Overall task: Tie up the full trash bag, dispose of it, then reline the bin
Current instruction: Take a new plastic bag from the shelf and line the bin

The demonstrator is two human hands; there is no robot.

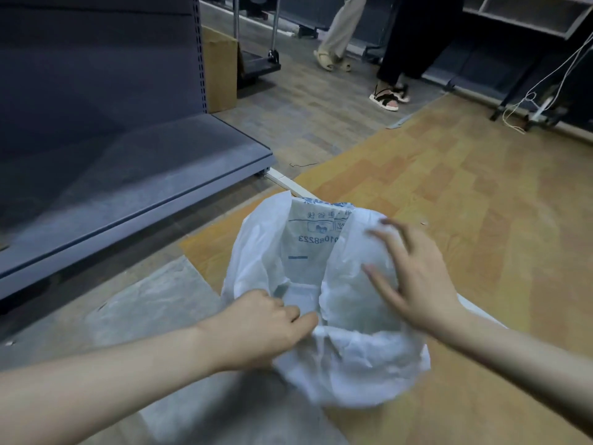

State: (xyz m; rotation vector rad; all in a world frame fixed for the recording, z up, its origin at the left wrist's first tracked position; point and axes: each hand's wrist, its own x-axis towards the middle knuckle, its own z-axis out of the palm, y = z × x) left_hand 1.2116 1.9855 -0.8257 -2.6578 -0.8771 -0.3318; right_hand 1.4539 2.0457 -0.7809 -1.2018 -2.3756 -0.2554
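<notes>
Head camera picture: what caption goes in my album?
Left hand pinches the white bag; right hand presses its rim.

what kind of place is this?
Probably a shop being fitted out or emptied: bare grey retail shelving, a cardboard box, a platform trolley and loose cables on the wood-pattern floor.

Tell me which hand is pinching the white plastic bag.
The left hand pinches the white plastic bag's near rim; the right hand is spread open against its side.

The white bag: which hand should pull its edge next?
Probably the left hand: it already pinches the near edge of the white bag. The right hand lies open with spread fingers on the bag's right side, gripping nothing.
</notes>
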